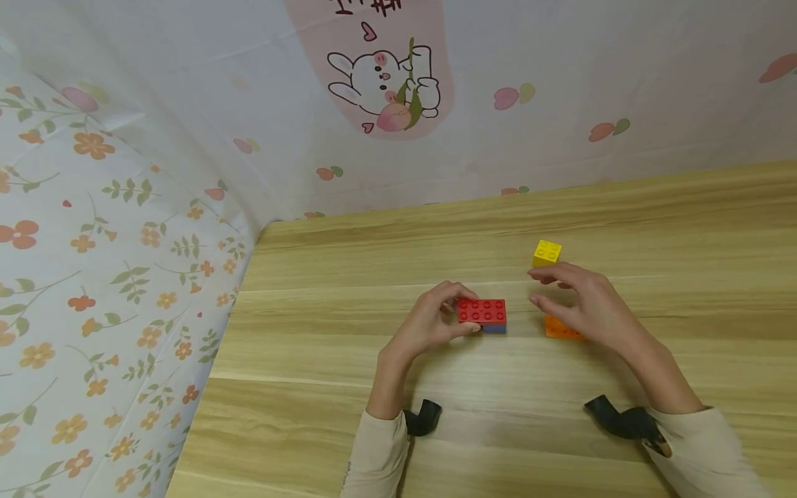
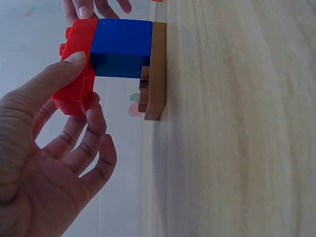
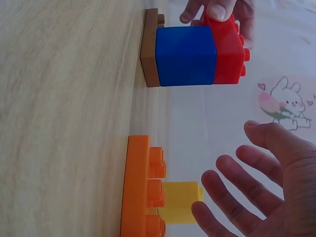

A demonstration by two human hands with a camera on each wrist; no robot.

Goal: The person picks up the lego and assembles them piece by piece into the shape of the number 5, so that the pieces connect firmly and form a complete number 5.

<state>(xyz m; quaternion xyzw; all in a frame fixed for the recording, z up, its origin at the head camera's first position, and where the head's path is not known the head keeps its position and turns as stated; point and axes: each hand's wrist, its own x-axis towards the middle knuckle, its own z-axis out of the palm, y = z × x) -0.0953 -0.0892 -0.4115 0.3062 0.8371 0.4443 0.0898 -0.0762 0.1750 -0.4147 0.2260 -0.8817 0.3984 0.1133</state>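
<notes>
My left hand [image 1: 431, 319] pinches the left end of a red toy brick [image 1: 482, 311] between thumb and fingers. This red brick tops a small stack: below it is a blue brick [image 2: 123, 47], and at the bottom a flat brown brick [image 2: 157, 71] on the table. The blue brick stands under the right part of the red one, whose left end juts out. My right hand [image 1: 583, 301] hovers with fingers apart and nothing in them. It is over a flat orange brick [image 3: 136, 185], partly covering it in the head view. Just beyond its fingertips sits a yellow brick [image 1: 546, 253].
The wooden table [image 1: 299, 297] runs back to a white patterned cloth [image 1: 261, 97] with a rabbit drawing. Another flowered cloth [image 1: 112, 297] hangs at the left. Black curved pieces [image 1: 425, 418] sit at both wrists, by the sleeves.
</notes>
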